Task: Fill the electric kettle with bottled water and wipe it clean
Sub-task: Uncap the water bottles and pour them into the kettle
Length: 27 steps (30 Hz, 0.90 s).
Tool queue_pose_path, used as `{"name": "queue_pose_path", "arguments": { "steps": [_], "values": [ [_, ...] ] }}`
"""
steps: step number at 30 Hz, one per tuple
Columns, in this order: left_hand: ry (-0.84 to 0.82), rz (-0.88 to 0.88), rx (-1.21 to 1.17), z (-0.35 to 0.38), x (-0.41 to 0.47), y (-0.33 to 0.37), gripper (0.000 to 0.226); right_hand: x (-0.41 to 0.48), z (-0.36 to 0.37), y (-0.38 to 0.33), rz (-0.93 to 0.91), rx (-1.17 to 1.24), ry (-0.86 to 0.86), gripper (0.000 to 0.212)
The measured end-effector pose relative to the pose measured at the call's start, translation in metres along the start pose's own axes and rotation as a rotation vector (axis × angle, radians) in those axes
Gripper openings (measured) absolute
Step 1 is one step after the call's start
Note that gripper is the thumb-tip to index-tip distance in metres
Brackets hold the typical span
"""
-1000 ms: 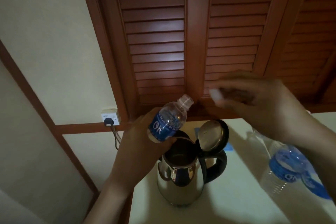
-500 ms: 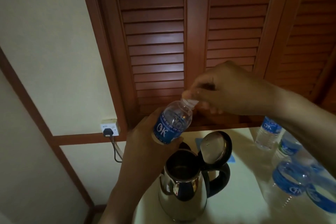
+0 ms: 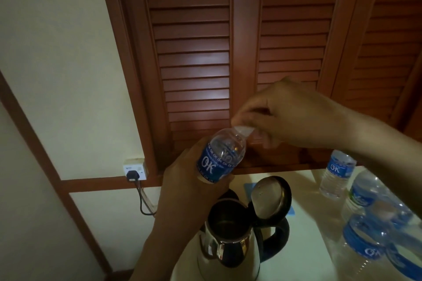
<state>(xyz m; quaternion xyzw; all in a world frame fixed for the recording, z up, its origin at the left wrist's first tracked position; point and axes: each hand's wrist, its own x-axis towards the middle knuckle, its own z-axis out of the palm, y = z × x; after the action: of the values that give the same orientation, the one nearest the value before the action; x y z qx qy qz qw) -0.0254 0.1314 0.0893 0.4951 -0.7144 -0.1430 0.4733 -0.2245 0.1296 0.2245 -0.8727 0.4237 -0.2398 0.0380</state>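
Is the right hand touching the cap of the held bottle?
Touching. The head view shows the right hand pinching the cap of the bottle.

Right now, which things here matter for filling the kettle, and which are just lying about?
In use: steel electric kettle with open lid; blue-labelled water bottle in left hand; right hand at its cap.

Lying about: spare bottles; blue card; plugged wall socket.

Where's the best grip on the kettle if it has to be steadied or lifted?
Take the black loop handle on the kettle, coming from the right: it bows out that way with open space through it. The upright lid blocks the top; the steel body is smooth and wide.
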Motion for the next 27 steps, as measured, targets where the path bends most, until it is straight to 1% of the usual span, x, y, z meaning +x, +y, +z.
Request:
{"name": "queue_pose_path", "arguments": {
  "steps": [2, 3, 4, 5, 6, 7, 8, 10, 12, 14, 16, 18, 19, 21, 23, 24, 26, 27],
  "values": [
    [-0.016, 0.01, 0.002, 0.001, 0.001, 0.003, 0.063, -0.001, 0.008, -0.003, 0.074, -0.041, 0.093, 0.052],
    [-0.023, 0.01, 0.003, 0.001, 0.001, 0.004, 0.063, -0.001, 0.01, -0.003, 0.082, -0.076, 0.122, 0.055],
    [-0.027, 0.008, 0.004, 0.001, 0.001, 0.004, 0.062, -0.002, 0.011, -0.003, 0.067, -0.082, 0.134, 0.051],
    [-0.027, 0.008, 0.006, 0.0, 0.001, 0.003, 0.062, -0.004, 0.009, -0.002, 0.048, -0.048, 0.103, 0.044],
    [-0.024, 0.011, 0.004, 0.0, 0.001, 0.003, 0.062, -0.006, 0.005, -0.001, 0.032, 0.014, 0.033, 0.05],
    [-0.019, 0.013, -0.001, -0.001, 0.002, 0.002, 0.06, -0.006, 0.0, 0.001, -0.005, 0.067, -0.03, 0.062],
    [-0.017, 0.015, -0.007, -0.002, 0.002, 0.002, 0.059, -0.007, -0.004, 0.004, -0.05, 0.075, -0.071, 0.066],
    [-0.014, 0.018, -0.003, -0.003, 0.004, 0.003, 0.059, -0.006, -0.009, 0.006, -0.108, 0.031, -0.083, 0.047],
    [-0.005, 0.022, 0.01, -0.003, 0.005, 0.005, 0.059, -0.004, -0.012, 0.007, -0.107, -0.025, -0.048, 0.032],
    [-0.005, 0.021, 0.009, -0.002, 0.006, 0.005, 0.056, -0.003, -0.012, 0.005, -0.063, -0.065, -0.069, 0.026],
    [-0.02, 0.017, 0.031, 0.001, 0.005, 0.004, 0.053, -0.006, -0.011, 0.002, -0.014, -0.012, -0.109, 0.017],
    [-0.006, 0.023, 0.057, 0.004, 0.002, 0.004, 0.053, -0.011, -0.006, 0.0, 0.012, -0.026, -0.115, 0.012],
    [0.013, 0.025, 0.061, 0.005, 0.001, 0.004, 0.053, -0.012, -0.003, 0.0, 0.025, -0.052, -0.098, 0.015],
    [0.058, 0.036, 0.084, 0.005, -0.001, 0.006, 0.051, -0.014, 0.006, 0.0, 0.075, -0.045, -0.03, 0.029],
    [0.09, 0.07, 0.109, 0.003, -0.001, 0.011, 0.055, -0.015, 0.014, -0.002, 0.112, -0.024, 0.074, 0.045],
    [0.089, 0.085, 0.11, 0.003, -0.001, 0.014, 0.059, -0.014, 0.015, -0.003, 0.097, -0.05, 0.14, 0.051],
    [0.056, 0.086, 0.08, 0.001, 0.0, 0.019, 0.064, -0.014, 0.01, -0.003, 0.045, -0.11, 0.245, 0.055],
    [0.03, 0.071, 0.046, 0.0, 0.001, 0.021, 0.064, -0.014, 0.005, -0.001, 0.025, -0.089, 0.245, 0.052]
  ]
}}
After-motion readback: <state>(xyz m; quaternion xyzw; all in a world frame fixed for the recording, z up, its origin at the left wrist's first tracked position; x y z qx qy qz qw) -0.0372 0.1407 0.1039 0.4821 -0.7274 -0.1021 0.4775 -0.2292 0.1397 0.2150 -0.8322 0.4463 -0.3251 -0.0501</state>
